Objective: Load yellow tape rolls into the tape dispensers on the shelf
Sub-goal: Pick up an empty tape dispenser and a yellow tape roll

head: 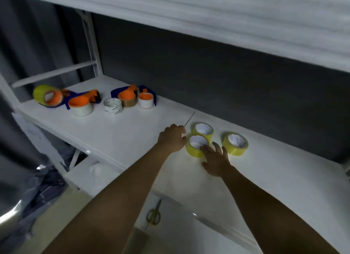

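White shelf (117, 140) under a second white board, dark curtain behind. Three yellow tape rolls (197, 146) flat at near right, two touching, third (235, 143) just beside. Left hand (173, 138) curled just left of them, apparently holding nothing. Right hand (216, 160) spread, fingertips on nearest roll. Far left: orange-and-blue dispensers (83, 96), one holding a yellow roll (40, 93). Scissors (154, 213) on lower level.
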